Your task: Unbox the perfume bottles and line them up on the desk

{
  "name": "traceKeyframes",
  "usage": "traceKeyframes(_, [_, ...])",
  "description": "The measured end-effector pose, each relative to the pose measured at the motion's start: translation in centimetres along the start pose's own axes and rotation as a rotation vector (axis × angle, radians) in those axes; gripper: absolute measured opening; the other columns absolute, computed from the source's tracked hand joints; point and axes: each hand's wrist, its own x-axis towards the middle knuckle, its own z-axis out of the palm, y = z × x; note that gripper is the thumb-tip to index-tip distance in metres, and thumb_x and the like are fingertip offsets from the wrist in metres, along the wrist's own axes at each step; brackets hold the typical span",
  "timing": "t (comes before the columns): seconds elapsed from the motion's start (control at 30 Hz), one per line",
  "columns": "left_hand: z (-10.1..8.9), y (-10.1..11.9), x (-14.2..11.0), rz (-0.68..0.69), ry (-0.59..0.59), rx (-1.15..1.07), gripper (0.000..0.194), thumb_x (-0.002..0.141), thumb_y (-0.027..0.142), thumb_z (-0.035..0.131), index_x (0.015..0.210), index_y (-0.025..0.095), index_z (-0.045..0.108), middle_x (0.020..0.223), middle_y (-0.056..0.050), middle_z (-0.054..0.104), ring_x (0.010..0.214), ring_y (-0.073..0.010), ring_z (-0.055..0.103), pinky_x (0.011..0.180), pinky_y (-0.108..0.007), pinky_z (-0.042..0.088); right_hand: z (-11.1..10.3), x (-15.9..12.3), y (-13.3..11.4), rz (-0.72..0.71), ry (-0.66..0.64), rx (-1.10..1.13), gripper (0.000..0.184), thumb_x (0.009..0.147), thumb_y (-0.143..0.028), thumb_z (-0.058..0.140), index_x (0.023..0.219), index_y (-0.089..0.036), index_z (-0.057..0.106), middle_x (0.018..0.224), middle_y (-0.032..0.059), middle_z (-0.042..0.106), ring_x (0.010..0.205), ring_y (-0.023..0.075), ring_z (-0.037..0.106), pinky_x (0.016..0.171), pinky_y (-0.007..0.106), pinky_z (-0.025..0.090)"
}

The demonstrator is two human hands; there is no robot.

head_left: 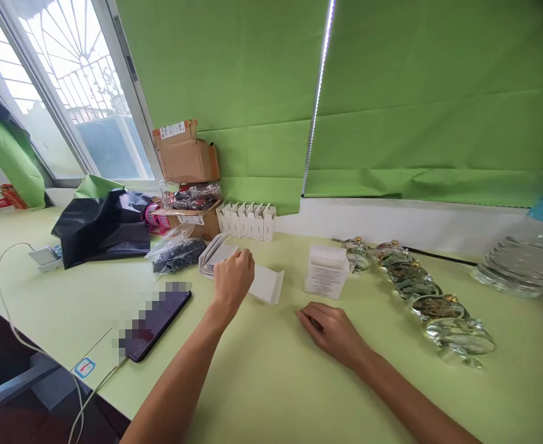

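Observation:
My left hand (234, 277) is closed, with its fingers curled out of sight on the far side. From behind it a flat white folding carton (268, 285) sticks out to the right, with a flap at its end. Just left of that hand leans a stack of flattened white cartons (210, 254). My right hand (327, 330) rests on the table, fingers curled together and nothing visible in them. Beyond it stands a white box (327, 280), upright and printed with small text on its front; its top flap is up.
Several small white boxes (248, 221) stand in a row by the wall. On the right lie several clear glass ornaments (440, 305) and a large water bottle (514, 265). A phone (158, 324) with a cable, a black bag (105, 231) and cardboard boxes (183, 159) are left.

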Motion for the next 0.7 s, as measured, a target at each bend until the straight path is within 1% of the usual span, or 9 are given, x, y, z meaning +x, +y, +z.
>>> traceKeyframes(0.1, [0.4, -0.2, -0.6, -0.005, -0.005, -0.026, 0.033, 0.095, 0.032, 0.033, 0.09, 0.022, 0.064, 0.085, -0.005, 0.071, 0.07, -0.0202, 0.065, 0.055, -0.027, 0.027, 0.0, 0.0, 0.0, 0.002, -0.014, -0.005, 0.026, 0.094, -0.026, 0.044, 0.077, -0.018, 0.061, 0.068, 0.0034, 0.061, 0.062, 0.015, 0.055, 0.06, 0.028, 0.035])
traceKeyframes(0.23, [0.9, 0.1, -1.1, 0.014, -0.056, -0.072, 0.032, 0.095, 0.029, 0.034, 0.09, 0.021, 0.064, 0.087, -0.006, 0.071, 0.071, -0.0204, 0.064, 0.057, -0.027, 0.029, 0.1, 0.0, 0.2, 0.016, -0.016, 0.001, 0.025, 0.094, -0.027, 0.045, 0.078, -0.018, 0.06, 0.069, 0.0034, 0.061, 0.063, 0.0151, 0.054, 0.061, 0.027, 0.035])
traceKeyframes(0.37, [0.8, 0.1, -1.1, 0.033, -0.118, -0.259, 0.038, 0.093, 0.046, 0.037, 0.094, 0.022, 0.066, 0.088, -0.007, 0.071, 0.078, -0.0221, 0.064, 0.062, -0.028, 0.033, 0.0, 0.1, 0.0, 0.036, -0.034, 0.008, 0.026, 0.094, -0.029, 0.044, 0.076, -0.018, 0.06, 0.068, 0.0033, 0.06, 0.062, 0.0149, 0.053, 0.061, 0.027, 0.035])
traceKeyframes(0.43, [0.8, -0.5, -0.8, -0.012, -0.127, -0.402, 0.044, 0.09, 0.055, 0.037, 0.095, 0.023, 0.067, 0.09, -0.006, 0.071, 0.083, -0.0228, 0.063, 0.064, -0.028, 0.035, 0.0, 0.1, -0.2, 0.052, -0.037, 0.009, 0.028, 0.094, -0.03, 0.043, 0.075, -0.018, 0.06, 0.067, 0.0032, 0.059, 0.061, 0.0147, 0.053, 0.061, 0.027, 0.035])
traceKeyframes(0.5, [1.2, -1.5, -0.3, -0.11, -0.156, -0.556, 0.05, 0.088, 0.061, 0.036, 0.093, 0.023, 0.067, 0.091, -0.007, 0.07, 0.086, -0.023, 0.062, 0.067, -0.028, 0.037, -0.1, 0.2, -0.4, 0.072, -0.033, 0.012, 0.029, 0.095, -0.03, 0.042, 0.075, -0.019, 0.06, 0.066, 0.0032, 0.059, 0.06, 0.0147, 0.052, 0.06, 0.027, 0.034])
traceKeyframes(0.53, [1.7, -2.0, -0.1, -0.167, -0.199, -0.647, 0.051, 0.086, 0.063, 0.038, 0.092, 0.021, 0.067, 0.092, -0.008, 0.069, 0.085, -0.0224, 0.062, 0.066, -0.028, 0.038, -0.2, 0.2, -0.5, 0.083, -0.03, 0.017, 0.03, 0.095, -0.031, 0.042, 0.075, -0.019, 0.06, 0.066, 0.0033, 0.06, 0.06, 0.0147, 0.052, 0.06, 0.027, 0.034])
traceKeyframes(0.57, [2.2, -2.4, 0.1, -0.228, -0.296, -0.761, 0.052, 0.083, 0.064, 0.042, 0.09, 0.019, 0.066, 0.092, -0.008, 0.068, 0.08, -0.0207, 0.062, 0.064, -0.027, 0.038, -0.2, 0.2, -0.6, 0.097, -0.029, 0.024, 0.031, 0.095, -0.032, 0.041, 0.075, -0.019, 0.06, 0.067, 0.0036, 0.06, 0.061, 0.0149, 0.052, 0.06, 0.027, 0.034])
traceKeyframes(0.63, [3.6, -3.1, 0.4, -0.251, -0.427, -0.821, 0.054, 0.082, 0.065, 0.042, 0.08, 0.015, 0.063, 0.078, -0.008, 0.066, 0.06, -0.0166, 0.058, 0.054, -0.026, 0.038, -0.3, 0.4, -0.8, 0.134, -0.028, 0.046, 0.033, 0.095, -0.033, 0.039, 0.074, -0.019, 0.06, 0.068, 0.0042, 0.061, 0.062, 0.0153, 0.053, 0.061, 0.027, 0.035])
traceKeyframes(0.7, [4.8, -3.3, 0.3, -0.254, -0.556, -0.86, 0.055, 0.079, 0.066, 0.043, 0.071, 0.014, 0.06, 0.059, -0.004, 0.058, 0.047, -0.0139, 0.052, 0.047, -0.025, 0.036, -0.5, 0.5, -0.9, 0.19, -0.028, 0.084, 0.035, 0.095, -0.036, 0.039, 0.075, -0.019, 0.061, 0.069, 0.0045, 0.062, 0.063, 0.0157, 0.053, 0.062, 0.028, 0.035])
